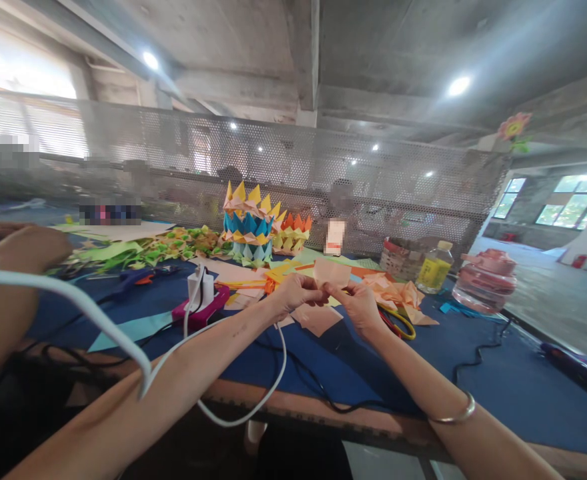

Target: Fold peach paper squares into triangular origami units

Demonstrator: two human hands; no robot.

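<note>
Pinching the peach paper (pixel 331 272) between the closed fingers of the left hand (pixel 293 292) and right hand (pixel 357 303), the person held it just above the blue surface (pixel 498 387), nearer than the paper crown (pixel 248 223), where aligned edges probably mattered for a clean crease.

peach paper (pixel 331 272), blue tablecloth (pixel 498 380), white cable (pixel 98 320)

Concrete workshop, daylight at both sides

Perforated metal screen (pixel 293 167) behind the blue table (pixel 498 387); ceiling lamps (pixel 458 85) lit; windows (pixel 573 200) right.
</note>
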